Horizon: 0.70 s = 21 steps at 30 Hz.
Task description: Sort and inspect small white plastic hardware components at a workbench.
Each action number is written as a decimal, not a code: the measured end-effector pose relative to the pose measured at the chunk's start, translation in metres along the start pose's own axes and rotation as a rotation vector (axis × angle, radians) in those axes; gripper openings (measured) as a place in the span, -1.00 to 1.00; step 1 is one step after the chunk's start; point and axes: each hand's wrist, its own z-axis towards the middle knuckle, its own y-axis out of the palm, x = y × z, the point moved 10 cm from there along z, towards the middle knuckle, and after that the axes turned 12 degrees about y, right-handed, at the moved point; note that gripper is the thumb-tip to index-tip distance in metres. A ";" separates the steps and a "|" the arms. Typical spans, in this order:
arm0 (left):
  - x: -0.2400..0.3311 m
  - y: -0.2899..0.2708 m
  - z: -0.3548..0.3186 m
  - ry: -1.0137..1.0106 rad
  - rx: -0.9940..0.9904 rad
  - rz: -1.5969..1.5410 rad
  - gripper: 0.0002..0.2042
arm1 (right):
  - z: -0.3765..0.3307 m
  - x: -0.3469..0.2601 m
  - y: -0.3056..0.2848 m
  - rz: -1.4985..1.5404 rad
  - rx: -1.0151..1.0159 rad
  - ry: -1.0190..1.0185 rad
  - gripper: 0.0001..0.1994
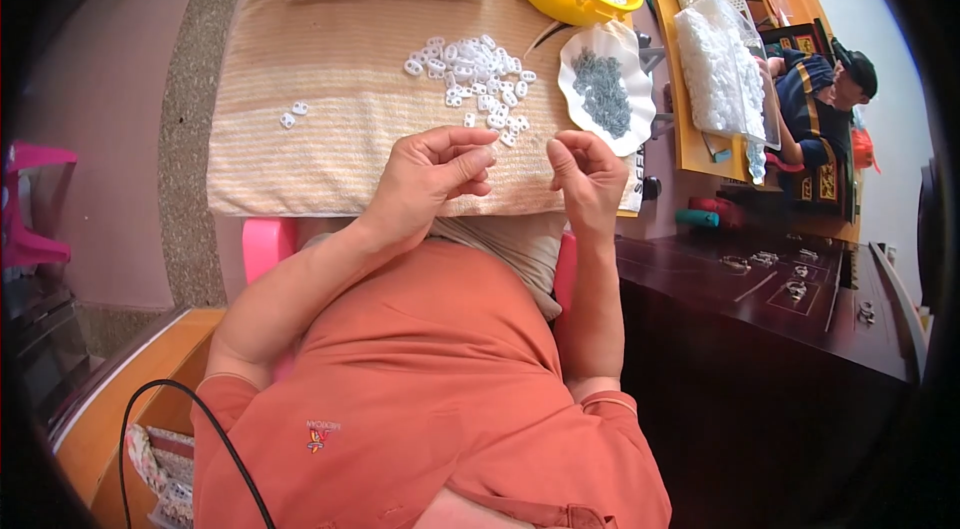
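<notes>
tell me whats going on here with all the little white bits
A person in an orange shirt sits at a striped cloth on their lap. Both hands, left hand and right hand, pinch something tiny near a heap of small white plastic pieces. A white dish of grey parts sits to the right.

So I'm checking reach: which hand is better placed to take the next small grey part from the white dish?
Probably the right hand: it sits just below the white dish of grey parts, while the left hand is farther off.
</notes>
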 end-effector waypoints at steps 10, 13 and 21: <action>0.009 -0.009 0.007 0.060 0.067 -0.008 -0.89 | 0.008 -0.012 0.003 -0.535 0.016 -0.210 -0.86; 0.007 -0.011 0.007 0.053 0.069 -0.017 -0.90 | 0.008 -0.011 0.010 -0.736 0.035 -0.237 -0.89; 0.003 -0.010 0.005 0.029 0.064 -0.007 -0.91 | 0.002 -0.025 0.024 -0.891 0.071 -0.370 -0.87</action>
